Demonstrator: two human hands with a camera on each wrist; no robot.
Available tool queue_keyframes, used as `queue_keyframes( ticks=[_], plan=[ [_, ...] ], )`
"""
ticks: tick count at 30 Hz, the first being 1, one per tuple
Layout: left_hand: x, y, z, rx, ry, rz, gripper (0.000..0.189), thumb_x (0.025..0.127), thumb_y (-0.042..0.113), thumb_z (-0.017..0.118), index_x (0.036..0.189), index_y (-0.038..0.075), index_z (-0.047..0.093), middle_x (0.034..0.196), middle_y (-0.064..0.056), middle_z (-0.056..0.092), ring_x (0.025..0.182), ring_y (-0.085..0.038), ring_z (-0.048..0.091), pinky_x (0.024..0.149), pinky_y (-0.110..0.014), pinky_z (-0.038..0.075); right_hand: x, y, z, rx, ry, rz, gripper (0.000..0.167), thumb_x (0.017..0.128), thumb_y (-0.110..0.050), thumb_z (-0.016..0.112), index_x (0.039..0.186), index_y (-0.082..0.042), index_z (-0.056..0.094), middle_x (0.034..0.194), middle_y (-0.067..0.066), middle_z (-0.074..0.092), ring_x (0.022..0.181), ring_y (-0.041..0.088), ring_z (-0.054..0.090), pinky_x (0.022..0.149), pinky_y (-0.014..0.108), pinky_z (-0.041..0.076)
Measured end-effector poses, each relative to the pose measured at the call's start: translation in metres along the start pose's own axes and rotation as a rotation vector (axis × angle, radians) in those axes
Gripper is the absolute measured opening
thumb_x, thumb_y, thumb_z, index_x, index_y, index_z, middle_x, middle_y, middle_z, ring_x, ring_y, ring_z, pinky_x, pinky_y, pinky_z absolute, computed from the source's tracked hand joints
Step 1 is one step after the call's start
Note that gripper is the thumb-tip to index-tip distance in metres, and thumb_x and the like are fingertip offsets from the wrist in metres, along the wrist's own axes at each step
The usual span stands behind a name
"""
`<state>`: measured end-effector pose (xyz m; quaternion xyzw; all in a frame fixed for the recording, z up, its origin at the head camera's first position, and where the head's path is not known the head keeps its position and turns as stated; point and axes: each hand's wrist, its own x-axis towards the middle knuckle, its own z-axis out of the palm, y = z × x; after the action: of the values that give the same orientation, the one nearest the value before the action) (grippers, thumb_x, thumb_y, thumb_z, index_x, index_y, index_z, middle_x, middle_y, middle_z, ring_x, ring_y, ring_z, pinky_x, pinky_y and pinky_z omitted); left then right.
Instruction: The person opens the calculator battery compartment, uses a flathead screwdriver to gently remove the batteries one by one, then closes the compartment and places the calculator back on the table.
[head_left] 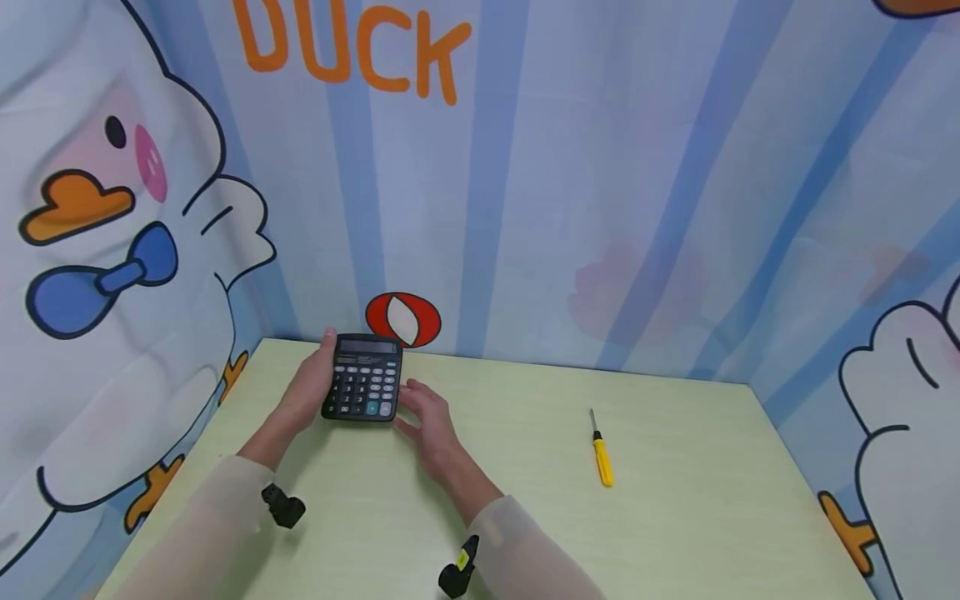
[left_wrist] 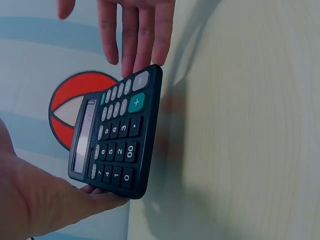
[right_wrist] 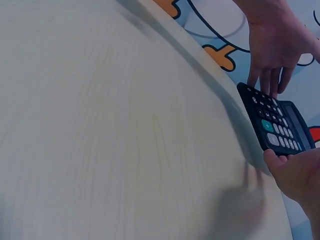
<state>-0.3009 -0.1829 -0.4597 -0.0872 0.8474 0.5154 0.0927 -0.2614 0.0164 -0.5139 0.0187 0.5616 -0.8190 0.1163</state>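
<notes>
A black calculator [head_left: 363, 377] is held off the table, tilted with its keys and display showing. My left hand [head_left: 308, 385] grips its left edge; in the left wrist view that hand [left_wrist: 45, 195] has its fingers partly hidden behind the calculator [left_wrist: 115, 135]. At the opposite edge is my right hand [head_left: 432, 427], its fingers nearly straight and their tips at the calculator's corner. The left wrist view shows these right-hand fingers [left_wrist: 137, 35] extended, thumb apart. In the right wrist view both hands flank the calculator [right_wrist: 275, 120].
A screwdriver [head_left: 602, 454] with a yellow handle lies on the pale wood-look table [head_left: 697, 500], right of the hands. Behind and at both sides hangs a blue striped curtain [head_left: 570, 183] with duck drawings, meeting the table's back edge.
</notes>
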Motion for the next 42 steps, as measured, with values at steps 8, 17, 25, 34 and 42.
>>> queue_keyframes(
  ticks=[8, 17, 25, 34, 42],
  plan=[
    [-0.013, 0.019, 0.014, -0.092, 0.052, 0.072, 0.103, 0.102, 0.078, 0.007, 0.153, -0.001, 0.049, 0.149, -0.026, 0.050, 0.138, -0.039, 0.046, 0.121, -0.055, 0.032, -0.001, -0.013, -0.024, -0.014, 0.018, -0.033, 0.069, 0.103, -0.030, 0.057, 0.159, 0.006, 0.040, 0.155, 0.019, 0.052, 0.141, 0.035, 0.051, 0.113, 0.053, 0.048],
    [-0.023, 0.033, 0.031, -0.153, 0.116, 0.141, 0.094, 0.106, 0.073, 0.013, 0.128, -0.004, 0.062, 0.126, -0.023, 0.058, 0.118, -0.035, 0.054, 0.107, -0.049, 0.040, -0.003, -0.032, -0.042, -0.082, 0.027, -0.030, 0.066, 0.104, -0.034, 0.056, 0.158, 0.002, 0.044, 0.150, 0.017, 0.054, 0.139, 0.033, 0.052, 0.109, 0.055, 0.050],
    [-0.023, 0.032, 0.049, -0.163, 0.153, 0.195, 0.091, 0.107, 0.072, 0.022, 0.121, -0.004, 0.069, 0.115, -0.022, 0.069, 0.107, -0.033, 0.061, 0.091, -0.042, 0.047, -0.005, -0.039, -0.058, -0.114, 0.038, -0.018, 0.067, 0.105, -0.037, 0.054, 0.158, 0.002, 0.043, 0.138, 0.020, 0.057, 0.132, 0.035, 0.054, 0.107, 0.055, 0.052],
    [-0.023, 0.036, 0.078, -0.153, 0.232, 0.259, 0.084, 0.109, 0.068, 0.029, 0.118, -0.004, 0.070, 0.111, -0.024, 0.063, 0.107, -0.033, 0.056, 0.097, -0.048, 0.047, -0.008, -0.048, -0.070, -0.156, 0.078, 0.004, 0.055, 0.106, -0.039, 0.055, 0.138, 0.005, 0.058, 0.131, 0.020, 0.057, 0.126, 0.038, 0.058, 0.103, 0.052, 0.055],
    [-0.024, 0.043, 0.095, -0.187, 0.244, 0.210, 0.077, 0.109, 0.066, 0.034, 0.154, 0.007, 0.055, 0.137, -0.018, 0.052, 0.126, -0.032, 0.045, 0.111, -0.055, 0.044, -0.011, -0.057, -0.078, -0.143, 0.112, 0.008, 0.053, 0.106, -0.036, 0.058, 0.138, 0.006, 0.059, 0.129, 0.021, 0.055, 0.126, 0.039, 0.058, 0.105, 0.055, 0.054]
  ],
)
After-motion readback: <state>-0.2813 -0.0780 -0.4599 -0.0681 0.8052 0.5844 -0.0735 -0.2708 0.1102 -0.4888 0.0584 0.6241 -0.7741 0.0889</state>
